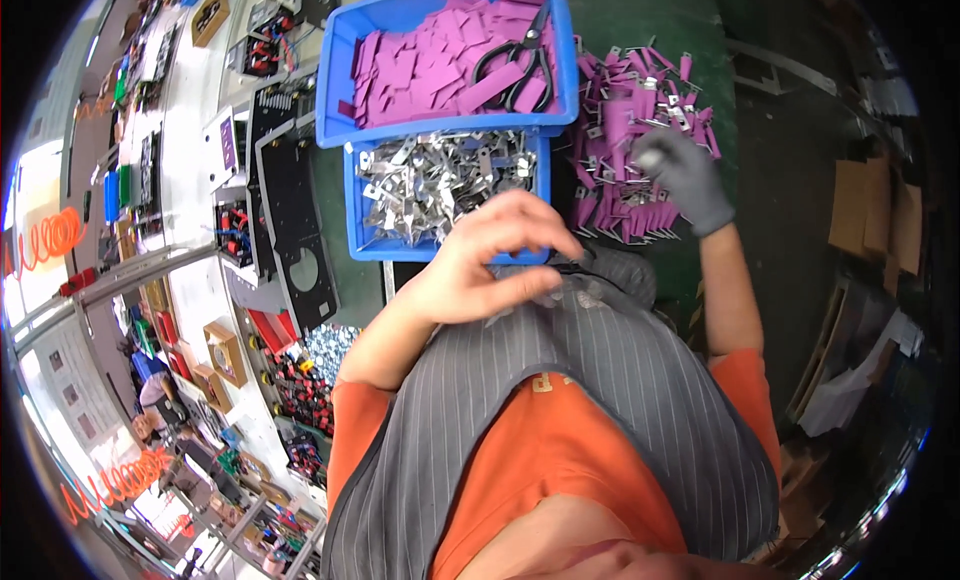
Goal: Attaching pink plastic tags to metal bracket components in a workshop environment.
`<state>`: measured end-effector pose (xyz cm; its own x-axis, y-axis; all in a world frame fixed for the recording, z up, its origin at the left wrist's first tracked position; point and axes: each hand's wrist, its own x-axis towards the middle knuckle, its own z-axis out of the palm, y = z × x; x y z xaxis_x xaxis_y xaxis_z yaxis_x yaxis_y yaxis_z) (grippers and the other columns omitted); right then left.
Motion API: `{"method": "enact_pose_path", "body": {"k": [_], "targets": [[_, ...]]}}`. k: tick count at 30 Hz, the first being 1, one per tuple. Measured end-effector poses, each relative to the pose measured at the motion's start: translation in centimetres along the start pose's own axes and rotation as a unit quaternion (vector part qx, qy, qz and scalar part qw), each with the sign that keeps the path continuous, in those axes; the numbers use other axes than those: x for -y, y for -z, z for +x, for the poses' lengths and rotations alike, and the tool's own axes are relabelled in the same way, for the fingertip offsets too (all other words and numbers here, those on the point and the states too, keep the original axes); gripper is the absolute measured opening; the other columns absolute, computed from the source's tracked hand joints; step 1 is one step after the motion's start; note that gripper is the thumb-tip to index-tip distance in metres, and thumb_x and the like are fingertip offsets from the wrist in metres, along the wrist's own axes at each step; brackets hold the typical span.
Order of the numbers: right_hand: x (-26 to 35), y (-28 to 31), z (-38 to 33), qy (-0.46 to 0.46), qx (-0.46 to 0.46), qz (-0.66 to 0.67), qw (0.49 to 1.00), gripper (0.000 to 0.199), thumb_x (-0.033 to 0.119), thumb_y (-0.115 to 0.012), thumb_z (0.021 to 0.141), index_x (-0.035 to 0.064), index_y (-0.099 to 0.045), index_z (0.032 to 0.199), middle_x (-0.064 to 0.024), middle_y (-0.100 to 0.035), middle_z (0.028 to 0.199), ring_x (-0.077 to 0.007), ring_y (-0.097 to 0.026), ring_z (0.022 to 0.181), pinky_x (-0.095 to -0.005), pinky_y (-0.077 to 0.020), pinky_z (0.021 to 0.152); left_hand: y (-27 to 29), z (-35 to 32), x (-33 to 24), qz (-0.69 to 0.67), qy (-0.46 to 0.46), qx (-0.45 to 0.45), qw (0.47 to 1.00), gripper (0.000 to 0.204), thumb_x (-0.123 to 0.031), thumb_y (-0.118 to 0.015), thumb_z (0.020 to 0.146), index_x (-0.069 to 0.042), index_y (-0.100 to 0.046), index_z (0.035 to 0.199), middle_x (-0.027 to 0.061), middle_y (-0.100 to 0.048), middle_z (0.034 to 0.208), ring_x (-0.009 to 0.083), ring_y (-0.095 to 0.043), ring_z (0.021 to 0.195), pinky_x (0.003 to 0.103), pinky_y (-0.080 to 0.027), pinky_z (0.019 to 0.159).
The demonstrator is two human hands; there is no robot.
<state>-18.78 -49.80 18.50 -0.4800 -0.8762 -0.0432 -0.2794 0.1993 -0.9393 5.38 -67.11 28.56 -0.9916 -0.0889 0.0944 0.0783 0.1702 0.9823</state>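
Note:
My bare left hand (500, 255) hovers at the near edge of the lower blue bin, thumb apart from the curved fingers, with nothing visible between them. That bin (353, 215) holds a heap of small bent silver metal pieces (420, 180). My right hand (690, 180), in a grey glove, is over a pile of metal pieces with purple sleeves (650, 218) on the right. Its fingertips are smeared by motion, so any grip is unclear. Beyond the metal pieces, an upper blue bin (335, 70) contains flat purple sleeves (420, 65) and black-handled scissors (530, 42).
A green table surface (640, 10) lies under the bins and pile. Black panels (285, 210) stand left of the bins. Cardboard (862, 205) is at the far right. A long workbench with tools and coiled orange hoses (65, 230) runs along the left, with people farther off.

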Motion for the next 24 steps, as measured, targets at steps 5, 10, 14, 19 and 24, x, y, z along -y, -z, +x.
{"method": "enact_pose_path", "body": {"k": [5,10,14,19,24], "targets": [[-9.7,7.4,4.3,-0.037,-0.17,-0.238,0.956,0.023,0.02,-0.062,0.086,0.0038,-0.063,0.103,-0.0093,-0.066,0.092,-0.0161,-0.061,0.08,-0.0291,-0.0482,0.075,-2.4,2.0,-4.9,-0.314,-0.231,0.152,0.908,0.03,0.002,-0.053,0.08,0.0,-0.062,0.108,0.0083,-0.056,0.092,0.021,-0.055,0.085,0.029,-0.046,0.07],[-6.7,2.8,6.5,-0.024,-0.174,-0.111,0.978,0.034,0.024,-0.062,0.088,0.0056,-0.059,0.117,-0.008,-0.066,0.099,-0.0135,-0.061,0.094,-0.027,-0.0467,0.082,-4.3,1.5,-7.0,-0.47,-0.259,0.149,0.831,0.041,0.003,-0.046,0.076,0.001,-0.054,0.115,0.0047,-0.051,0.082,0.017,-0.052,0.074,0.027,-0.042,0.062],[1.2,-6.1,4.6,0.062,0.077,-0.085,0.991,0.03,0.026,-0.061,0.087,0.0037,-0.062,0.107,-0.0099,-0.065,0.096,-0.0192,-0.062,0.088,-0.0301,-0.0478,0.079,-3.3,1.8,-7.2,-0.551,-0.237,0.281,0.749,0.039,-0.028,-0.045,0.095,0.005,-0.052,0.115,0.0137,-0.058,0.111,0.0217,-0.056,0.088,0.029,-0.044,0.07],[2.8,-14.6,5.7,0.159,0.19,-0.107,0.963,0.029,0.025,-0.06,0.083,0.0061,-0.06,0.106,-0.0153,-0.063,0.098,-0.0337,-0.061,0.089,-0.0399,-0.0491,0.077,-5.4,0.6,-6.4,-0.555,-0.26,0.261,0.746,0.04,0.002,-0.046,0.074,0.002,-0.051,0.113,0.003,-0.049,0.079,0.0139,-0.05,0.067,0.025,-0.04,0.059],[2.2,-17.8,6.6,0.182,0.171,-0.219,0.943,0.025,0.025,-0.059,0.084,0.0096,-0.06,0.103,-0.0146,-0.062,0.092,-0.033,-0.061,0.085,-0.0416,-0.0491,0.072,-4.7,-0.2,-7.2,-0.561,-0.228,0.246,0.757,0.038,0.002,-0.046,0.071,0.001,-0.05,0.11,0.0016,-0.049,0.076,0.0116,-0.05,0.065,0.024,-0.041,0.057]]}}
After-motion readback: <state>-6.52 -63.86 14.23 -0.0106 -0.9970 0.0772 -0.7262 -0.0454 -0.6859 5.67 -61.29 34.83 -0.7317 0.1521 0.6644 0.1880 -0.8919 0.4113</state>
